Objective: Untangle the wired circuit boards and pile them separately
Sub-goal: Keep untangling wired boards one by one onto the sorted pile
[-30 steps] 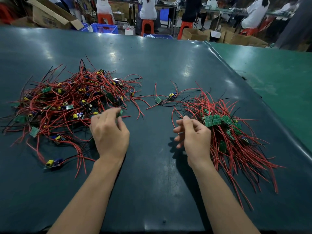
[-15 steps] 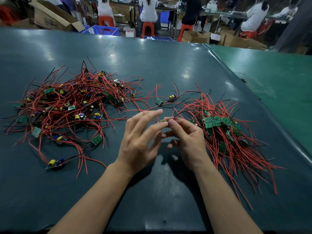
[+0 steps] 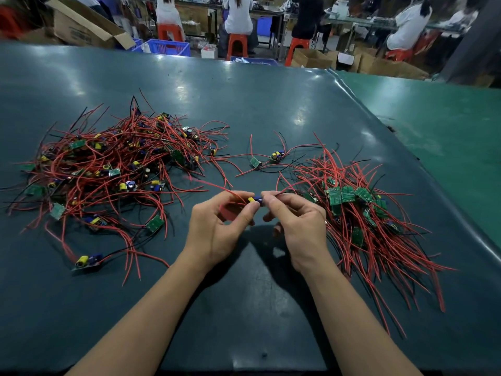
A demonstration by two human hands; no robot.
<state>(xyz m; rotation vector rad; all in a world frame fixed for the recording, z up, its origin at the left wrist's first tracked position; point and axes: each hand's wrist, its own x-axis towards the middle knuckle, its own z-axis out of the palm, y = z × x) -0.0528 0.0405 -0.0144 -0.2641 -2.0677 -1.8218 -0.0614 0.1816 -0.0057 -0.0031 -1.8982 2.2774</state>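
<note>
We see both hands raised just above the dark teal rubber-topped table point(image 3: 244, 109), meeting near its middle. The left hand point(image 3: 217, 229) and the right hand point(image 3: 301, 226) together pinch one small circuit board carrying a yellow cylinder and a blue part point(image 3: 255, 200); the left thumb and forefinger close on its left end, the right thumb and forefinger on its right end, so the two hands nearly touch at the fingertips. Thin red wires run from this board leftward behind the left hand, and a dark wire runs rightward past the right hand. To the left lies the large tangled heap of red and black wires with green boards and yellow and blue components point(image 3: 113, 169), spread loosely, with one stray board with a yellow cylinder point(image 3: 88, 261) lying at its near edge. To the right lies the sorted pile of green boards with their red wires fanned toward us point(image 3: 360, 213), just beside the right hand. Between the two heaps, farther from us, rest two loose wired boards point(image 3: 267, 158), apart from both piles. Beyond the table's far edge we see an open brown cardboard box point(image 3: 81, 25), a blue plastic crate point(image 3: 169, 47) and people seated on orange stools point(image 3: 237, 44).
</note>
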